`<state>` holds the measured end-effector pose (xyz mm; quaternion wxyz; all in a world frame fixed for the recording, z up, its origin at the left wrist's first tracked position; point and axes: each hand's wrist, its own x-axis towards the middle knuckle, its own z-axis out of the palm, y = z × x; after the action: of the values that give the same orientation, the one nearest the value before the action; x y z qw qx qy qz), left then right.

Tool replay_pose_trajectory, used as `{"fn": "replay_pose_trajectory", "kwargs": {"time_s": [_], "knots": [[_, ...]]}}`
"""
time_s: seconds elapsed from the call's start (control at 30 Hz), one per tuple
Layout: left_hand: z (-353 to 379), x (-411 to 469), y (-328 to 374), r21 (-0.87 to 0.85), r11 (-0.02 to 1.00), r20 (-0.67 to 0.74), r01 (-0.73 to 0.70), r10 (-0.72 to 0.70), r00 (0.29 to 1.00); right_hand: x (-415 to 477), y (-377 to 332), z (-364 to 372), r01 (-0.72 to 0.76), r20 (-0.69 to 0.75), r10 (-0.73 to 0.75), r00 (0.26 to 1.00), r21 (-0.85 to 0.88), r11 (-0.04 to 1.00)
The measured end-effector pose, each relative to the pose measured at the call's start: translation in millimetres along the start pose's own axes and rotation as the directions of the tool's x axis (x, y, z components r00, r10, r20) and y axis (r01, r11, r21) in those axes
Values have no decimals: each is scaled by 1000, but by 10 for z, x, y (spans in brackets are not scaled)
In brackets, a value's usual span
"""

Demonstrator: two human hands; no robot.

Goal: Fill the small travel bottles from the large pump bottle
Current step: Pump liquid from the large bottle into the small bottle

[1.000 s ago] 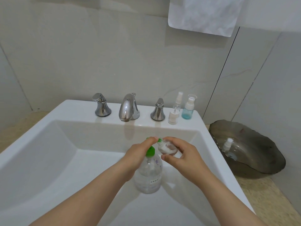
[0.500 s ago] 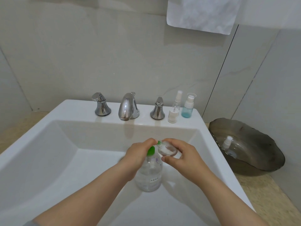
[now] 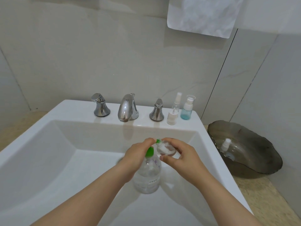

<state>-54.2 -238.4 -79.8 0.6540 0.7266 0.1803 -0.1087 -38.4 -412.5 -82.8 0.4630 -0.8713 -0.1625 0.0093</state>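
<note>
Left hand: the left hand (image 3: 136, 158) is curled over the green pump head (image 3: 149, 151) of the large clear plastic pump bottle (image 3: 147, 176), fingers wrapped round the top, palm against the bottle's left shoulder.
Right hand: the right hand (image 3: 180, 158) grasps a small clear travel bottle (image 3: 166, 148) between thumb and fingers, tipped so its mouth meets the green nozzle tip (image 3: 158, 141).
Pump bottle: it stands upright in the white ceramic sink basin (image 3: 48, 152), low and right of centre, with clear liquid inside and a small white label on its front.
Held travel bottle: it sits just right of the pump head, touching the nozzle; something whitish shows inside, but how full it is I cannot tell.
Sink ledge: a chrome spout (image 3: 127, 107) stands in the middle with a chrome tap handle (image 3: 100, 105) to its left and another chrome handle (image 3: 157, 110) to its right.
Other small bottles: right of the handles, on the ledge, a loose white spray top (image 3: 171, 117) stands nearest, a clear slim spray bottle with a white nozzle (image 3: 176, 101) just behind it, and a pale blue pump bottle with a clear cap (image 3: 187, 108) beside them.
Counter to the right: a dark smoky glass dish with a wavy rim (image 3: 260, 144) rests on the beige counter (image 3: 268, 201), with one more clear spray bottle with a white top (image 3: 226, 146) in it.
Wall: pale grey tiles, with a white towel (image 3: 202, 15) hanging above.
</note>
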Motion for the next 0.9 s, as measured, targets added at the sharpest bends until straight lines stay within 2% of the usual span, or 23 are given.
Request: {"fn": "replay_pose_trajectory", "kwargs": {"time_s": [0.1,0.17,0.27,0.37,0.43,0.67,0.77,0.9], "knots": [[10,3,-10,17,990,-53,-137,138,989,9,-1,-15,11,-10,-11,1000,-3,1000],[-9,-27,-12,83,945,-119,-316,324,939,8,0,-18,3,-12,-3,1000,5,1000],[-79,-75,-39,317,761,-123,-566,625,771,-5,-5,-13,-4,-10,4,1000,9,1000],[-127,-148,-85,485,545,-32,-684,793,609,-11,-16,-14,2,-11,-2,1000,0,1000],[-152,-180,-103,557,442,22,-703,838,545,-15,-29,-17,3,-7,-3,1000,-4,1000],[-174,-162,-99,739,197,145,-644,887,439,-32,-35,-28,5,-2,-5,1000,5,1000],[-151,-141,-136,763,155,144,-628,906,398,-28,-38,-27,6,0,-6,1000,7,1000],[-117,-100,-176,751,155,105,-642,931,348,-20,-25,-20,7,2,-7,1000,-8,1000]]}}
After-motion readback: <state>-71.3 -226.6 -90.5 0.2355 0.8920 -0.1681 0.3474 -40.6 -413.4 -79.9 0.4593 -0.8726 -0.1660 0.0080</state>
